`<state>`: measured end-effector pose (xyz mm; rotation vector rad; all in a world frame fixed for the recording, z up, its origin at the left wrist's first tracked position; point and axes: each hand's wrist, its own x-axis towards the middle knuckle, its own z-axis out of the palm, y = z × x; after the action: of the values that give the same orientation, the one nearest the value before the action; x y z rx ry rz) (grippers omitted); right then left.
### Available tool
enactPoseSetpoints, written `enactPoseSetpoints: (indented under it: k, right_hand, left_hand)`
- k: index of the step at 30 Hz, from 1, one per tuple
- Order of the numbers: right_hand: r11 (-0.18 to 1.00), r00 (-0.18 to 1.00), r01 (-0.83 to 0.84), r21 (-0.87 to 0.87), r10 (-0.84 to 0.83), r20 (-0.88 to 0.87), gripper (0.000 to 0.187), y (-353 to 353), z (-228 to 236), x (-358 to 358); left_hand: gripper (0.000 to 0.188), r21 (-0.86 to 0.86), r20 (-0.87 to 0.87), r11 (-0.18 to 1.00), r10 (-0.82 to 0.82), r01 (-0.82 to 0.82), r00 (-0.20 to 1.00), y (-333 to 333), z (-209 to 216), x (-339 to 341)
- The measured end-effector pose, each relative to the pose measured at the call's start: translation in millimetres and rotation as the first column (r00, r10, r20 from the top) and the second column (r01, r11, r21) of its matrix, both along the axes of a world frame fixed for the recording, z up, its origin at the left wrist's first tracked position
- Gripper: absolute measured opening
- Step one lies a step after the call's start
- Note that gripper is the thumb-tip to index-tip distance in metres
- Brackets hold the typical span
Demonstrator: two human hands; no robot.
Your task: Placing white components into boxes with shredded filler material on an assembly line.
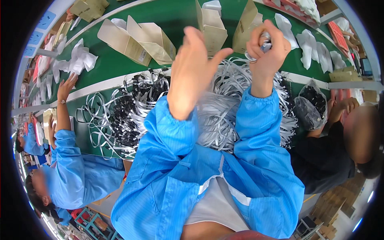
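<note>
Showing blurred: left hand (186, 76), fingers spread | right hand (270, 61) curled round small grey item (265, 46), mostly hidden

1 small silvery item (265, 46), mostly hidden, held in right hand (270, 53).

No legible text, small label (143, 55) on tan carton (119, 41), unreadable

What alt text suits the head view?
A person's left hand is held up open, while the right hand curls around a small, mostly hidden item. Flat white straps lie piled nearer the body; open cardboard boxes stand on a green surface beyond. Co-workers are visible on both sides.
</note>
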<state>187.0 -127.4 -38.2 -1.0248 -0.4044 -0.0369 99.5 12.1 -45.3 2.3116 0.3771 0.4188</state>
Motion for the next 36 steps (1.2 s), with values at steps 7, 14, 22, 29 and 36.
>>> enactPoseSetpoints:
  k: [7,14,22,29,36]
  right_hand:
    - [0.869,0.952,0.287,-0.402,-0.212,0.222,0.040,3.8,3.9,-0.8]
    - [0.835,0.857,0.483,-0.263,-0.389,0.337,0.028,-17.6,17.6,-15.7]
    - [0.826,0.787,0.536,-0.172,-0.416,0.455,0.023,-25.9,23.0,-16.2]
    - [0.780,0.780,0.536,-0.323,-0.310,0.544,0.021,-22.0,23.6,-16.9]
    - [0.645,0.898,0.419,-0.639,-0.191,0.396,0.032,-16.5,34.6,-30.0]
  left_hand:
    - [0.116,-0.313,0.586,0.926,0.013,0.211,0.810,0.5,-64.4,76.2]
    - [0.131,0.224,0.728,0.944,-0.326,0.241,0.602,19.7,-48.1,63.3]
    - [0.098,-0.194,0.659,0.948,-0.064,0.252,0.750,16.8,-68.2,79.9]
    - [0.125,-0.131,0.611,0.950,-0.147,0.283,0.778,5.4,-77.9,84.8]
    - [0.081,-0.080,0.917,0.994,0.042,0.079,0.395,18.1,-3.0,32.6]
